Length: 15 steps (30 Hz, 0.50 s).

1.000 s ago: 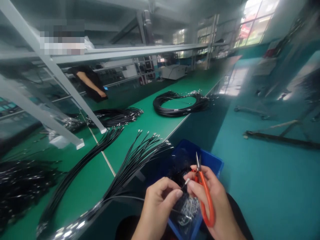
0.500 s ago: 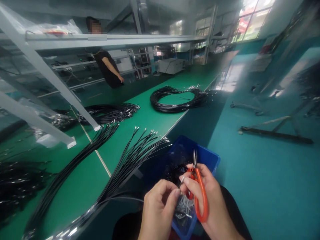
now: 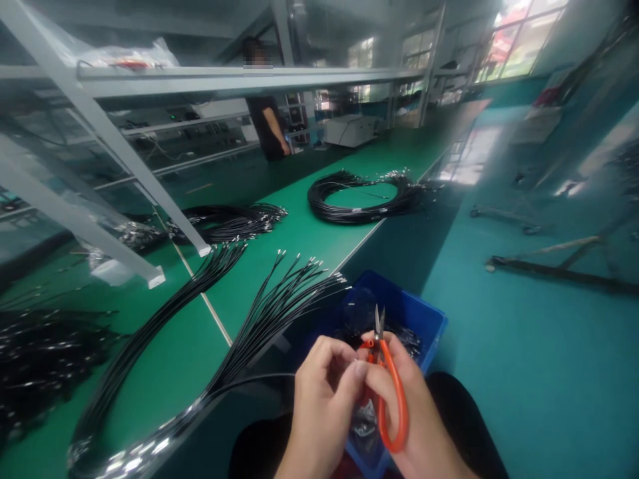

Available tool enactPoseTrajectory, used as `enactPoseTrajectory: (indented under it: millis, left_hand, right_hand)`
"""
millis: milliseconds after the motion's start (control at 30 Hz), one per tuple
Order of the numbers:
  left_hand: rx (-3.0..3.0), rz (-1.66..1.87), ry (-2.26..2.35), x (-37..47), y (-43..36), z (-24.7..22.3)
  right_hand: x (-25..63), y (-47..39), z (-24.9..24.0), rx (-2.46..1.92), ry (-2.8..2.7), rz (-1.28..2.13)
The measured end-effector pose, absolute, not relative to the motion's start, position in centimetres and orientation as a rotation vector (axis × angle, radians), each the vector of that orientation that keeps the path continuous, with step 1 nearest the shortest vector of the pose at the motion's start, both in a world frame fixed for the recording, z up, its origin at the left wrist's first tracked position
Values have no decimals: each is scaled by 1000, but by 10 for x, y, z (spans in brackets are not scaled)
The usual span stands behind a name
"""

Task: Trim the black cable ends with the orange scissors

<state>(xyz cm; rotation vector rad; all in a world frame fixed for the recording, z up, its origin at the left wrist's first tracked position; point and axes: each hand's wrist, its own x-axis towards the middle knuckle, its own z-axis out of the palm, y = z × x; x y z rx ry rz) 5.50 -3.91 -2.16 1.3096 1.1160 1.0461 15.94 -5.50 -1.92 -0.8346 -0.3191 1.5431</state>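
Note:
My right hand [image 3: 404, 392] has orange-handled scissors [image 3: 398, 399] held against its palm, their slightly parted blades pointing up. My left hand [image 3: 327, 399] is closed in a pinch, its thumb and fingertips touching those of my right hand. Whatever lies between the fingertips is too small to make out. A black cable runs from behind my left hand toward a fanned bundle of black cables [image 3: 269, 319] with metal tips on the green table [image 3: 164, 372]. Under both hands is a blue bin [image 3: 429, 319] with clear bags and small dark parts.
Coiled black cables [image 3: 349, 216] lie farther along the table, with more bundles [image 3: 229, 223] at the left. A white metal shelf frame [image 3: 130, 159] stands over the left side. Behind it is a person [image 3: 269, 126]. A wheeled stand [image 3: 549, 266] is on the floor at right.
My hands have come together and the small white piece between them is now hidden. The scissor blades have parted slightly. The view has shifted, and the person stands farther right.

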Motion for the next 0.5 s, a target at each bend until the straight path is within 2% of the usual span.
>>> enactPoseTrajectory:
  millis: [167,300,500]
  left_hand:
    - [1044,974,848,48,-29,-14]
    - [902,958,824,45,-30,-13]
    - [1034,967,838,45,-29,-14]
  right_hand:
    - [160,-53,-26,-682,-345,1640]
    - [161,-53,-36,-623,-311,1671]
    - [163,-52,-32,-632,-238,1710]
